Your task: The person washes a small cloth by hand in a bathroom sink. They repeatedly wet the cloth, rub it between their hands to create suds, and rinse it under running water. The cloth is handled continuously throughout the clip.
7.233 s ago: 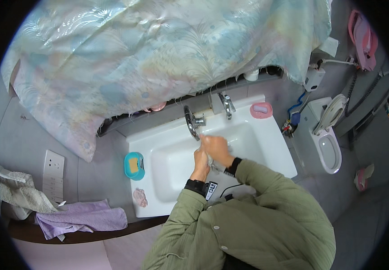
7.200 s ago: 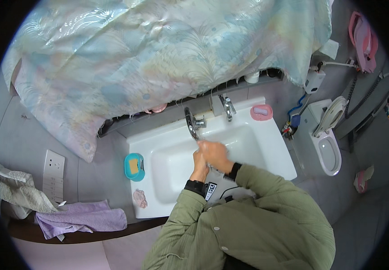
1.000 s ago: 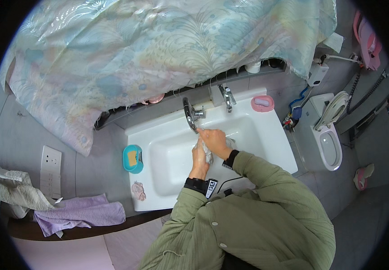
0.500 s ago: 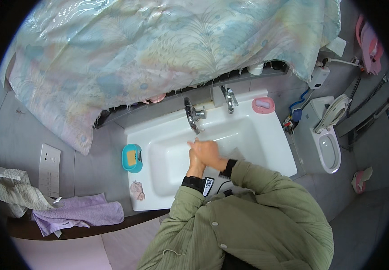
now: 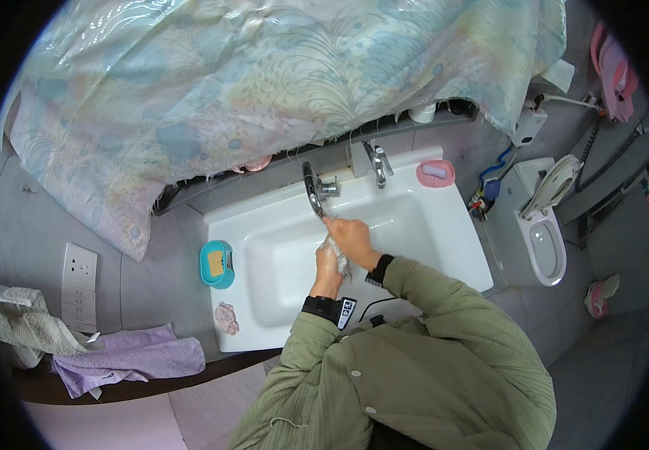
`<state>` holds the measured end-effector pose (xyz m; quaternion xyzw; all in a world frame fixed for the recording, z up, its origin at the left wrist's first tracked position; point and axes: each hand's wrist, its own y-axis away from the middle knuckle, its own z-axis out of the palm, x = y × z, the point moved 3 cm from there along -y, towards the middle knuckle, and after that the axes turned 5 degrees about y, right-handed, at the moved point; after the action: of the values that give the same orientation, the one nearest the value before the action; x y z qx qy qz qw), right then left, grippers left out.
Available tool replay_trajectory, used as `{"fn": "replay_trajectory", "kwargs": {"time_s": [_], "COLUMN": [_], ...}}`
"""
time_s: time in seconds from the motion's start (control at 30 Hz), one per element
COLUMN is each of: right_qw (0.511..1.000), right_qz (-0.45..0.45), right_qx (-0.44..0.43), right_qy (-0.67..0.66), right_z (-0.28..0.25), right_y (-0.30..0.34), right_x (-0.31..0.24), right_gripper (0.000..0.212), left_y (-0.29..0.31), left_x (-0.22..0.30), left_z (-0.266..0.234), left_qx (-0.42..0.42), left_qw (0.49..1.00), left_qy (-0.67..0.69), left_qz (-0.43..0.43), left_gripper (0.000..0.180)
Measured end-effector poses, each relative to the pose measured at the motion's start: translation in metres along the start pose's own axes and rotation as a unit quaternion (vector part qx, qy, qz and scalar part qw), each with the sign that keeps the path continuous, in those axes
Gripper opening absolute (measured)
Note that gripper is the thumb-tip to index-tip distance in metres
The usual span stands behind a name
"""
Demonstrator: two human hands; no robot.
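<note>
— Layout?
— White sink [image 5: 272, 296]. Toward me from its curved faucet [image 5: 311, 191]: my right hand [image 5: 351, 240], curled around the pale cloth [image 5: 339, 260]; my left hand [image 5: 327, 266], fingers partly hidden, grip unclear.
— Cloth?
— Between my hands, both touching, neither nearer; long axis roughly faucet-to-me.
— Writing?
— Black-and-white wrist tag [image 5: 347, 312], farther from faucet: unreadable.

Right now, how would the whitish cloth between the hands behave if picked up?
Probably floppy: the cloth looks crumpled between the left hand and right hand. Possibly wet, so heavy for its size and a bit slippery, since it's close to the tap spout; wetness itself isn't clear. Unlikely to roll, given its loose, uneven shape.
</note>
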<state>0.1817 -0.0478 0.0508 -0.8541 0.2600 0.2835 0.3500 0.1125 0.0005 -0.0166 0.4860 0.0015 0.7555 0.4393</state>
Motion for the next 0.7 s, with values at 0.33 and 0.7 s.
{"fn": "replay_trajectory", "kwargs": {"time_s": [0.33, 0.7], "right_qw": [0.979, 0.808], "right_qz": [0.164, 0.392], "right_qx": [-0.021, -0.219], "right_qy": [-0.118, -0.381], "right_z": [0.015, -0.016], "right_y": [0.001, 0.013], "right_x": [0.052, 0.050], "right_gripper": [0.045, 0.041], "left_y": [0.022, 0.039], "left_x": [0.015, 0.055], "left_z": [0.015, 0.024], "left_qx": [0.002, -0.009], "left_qw": [0.996, 0.841], "left_qy": [-0.087, -0.404], "left_qz": [0.000, 0.359], "left_gripper": [0.047, 0.022]}}
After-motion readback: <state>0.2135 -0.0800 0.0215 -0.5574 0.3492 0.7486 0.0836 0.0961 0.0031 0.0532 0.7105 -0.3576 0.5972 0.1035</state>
